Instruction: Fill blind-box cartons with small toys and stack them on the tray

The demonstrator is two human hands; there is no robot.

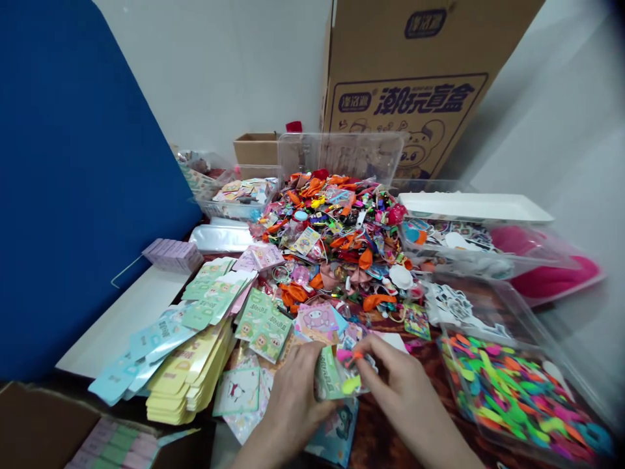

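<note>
My left hand [291,397] is closed around a small green printed packet [328,374], holding it upright near the table's front edge. My right hand [398,384] pinches small bright pieces, pink, orange and yellow-green [352,371], at the packet's mouth. Both hands sit just in front of a big heap of colourful small toys and balloons [336,241]. Flat packets with cartoon prints [266,329] lie to the left of my hands.
A clear bin of bright foam shapes [517,397] stands at the right, with sticker-filled clear bins [459,244] behind it. Stacks of yellow, blue and green packets [188,371] lie left. A blue panel [73,182] and a large cardboard box [415,85] border the table.
</note>
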